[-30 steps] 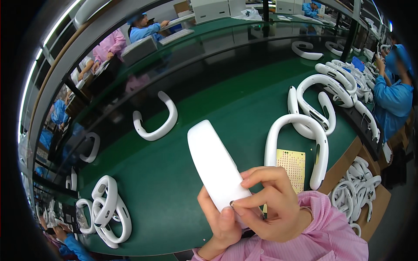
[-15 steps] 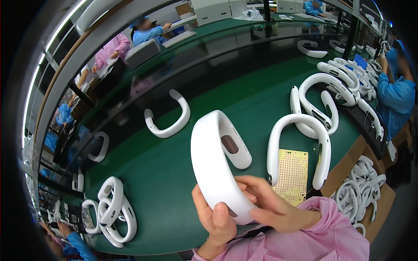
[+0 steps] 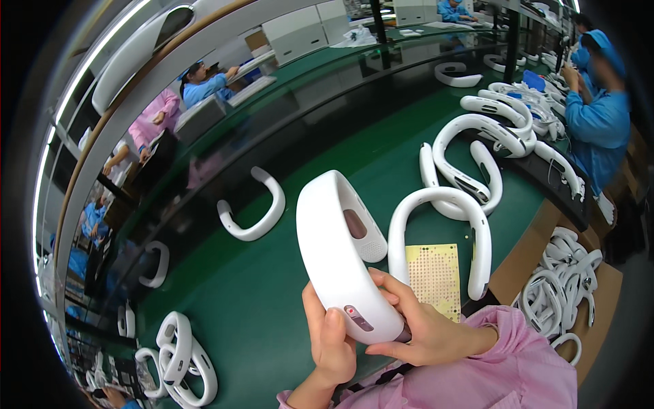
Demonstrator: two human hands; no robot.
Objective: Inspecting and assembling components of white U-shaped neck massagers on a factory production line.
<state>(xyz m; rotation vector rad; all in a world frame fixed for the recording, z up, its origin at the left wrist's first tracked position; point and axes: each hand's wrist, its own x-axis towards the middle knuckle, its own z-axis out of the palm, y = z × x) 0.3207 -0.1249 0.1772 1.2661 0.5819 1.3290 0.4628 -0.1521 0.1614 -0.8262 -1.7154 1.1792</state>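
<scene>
Green matting (image 3: 272, 300) covers a long bench in a busy assembly hall, with other workers seated along it. From the head view, the left hand (image 3: 330, 341) clenches the lower end of a white U-shaped neckband (image 3: 340, 252), thumb pressed beside its small red button, while the right hand (image 3: 422, 330) cups the same end from the other side, fingers curled around it. The band stands lifted above the bench, close to the chest. Holding it well means, I judge, steady support from both palms and light thumb pressure. At the right, a cardboard box (image 3: 518, 259) holds a heap of similar white bands (image 3: 562, 286). A yellow perforated card (image 3: 434, 276) lies beside another band (image 3: 443, 225).
</scene>
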